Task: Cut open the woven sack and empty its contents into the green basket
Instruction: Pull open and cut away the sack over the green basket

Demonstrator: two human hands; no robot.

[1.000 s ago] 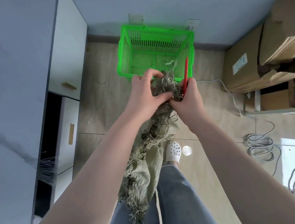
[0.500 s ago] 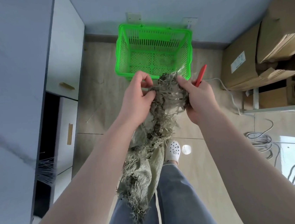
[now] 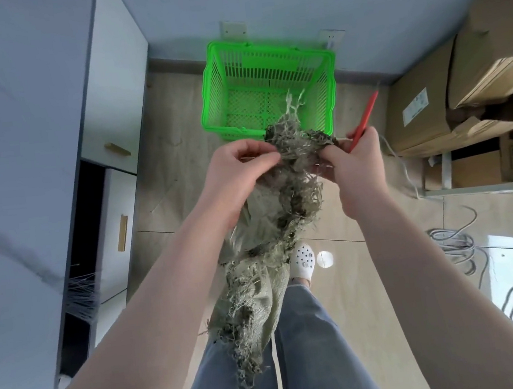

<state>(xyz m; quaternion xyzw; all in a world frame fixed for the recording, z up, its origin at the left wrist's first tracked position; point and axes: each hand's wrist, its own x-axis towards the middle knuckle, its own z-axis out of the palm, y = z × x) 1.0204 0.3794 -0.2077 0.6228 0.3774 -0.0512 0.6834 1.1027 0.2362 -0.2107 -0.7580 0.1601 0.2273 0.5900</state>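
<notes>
nearest us, the frayed bottom of the woven sack (image 3: 250, 316) hangs down in front of our jeans (image 3: 302, 358), its long axis running up and slightly right to the torn top bunched between both hands. our left hand (image 3: 240, 177) pinches the left side of that ragged mouth with fingers curled onto the loose fibres. our right hand (image 3: 354, 164) clamps the right side, and the same grip also carries the red cutter (image 3: 364, 118), which points up and away to the right, clear of the fabric. both hands are about equally near the opening. beyond them, on the floor, stands the green basket (image 3: 216, 80), just past the sack's top and slightly left; we judge the mouth must tip forward over its near rim to empty.
</notes>
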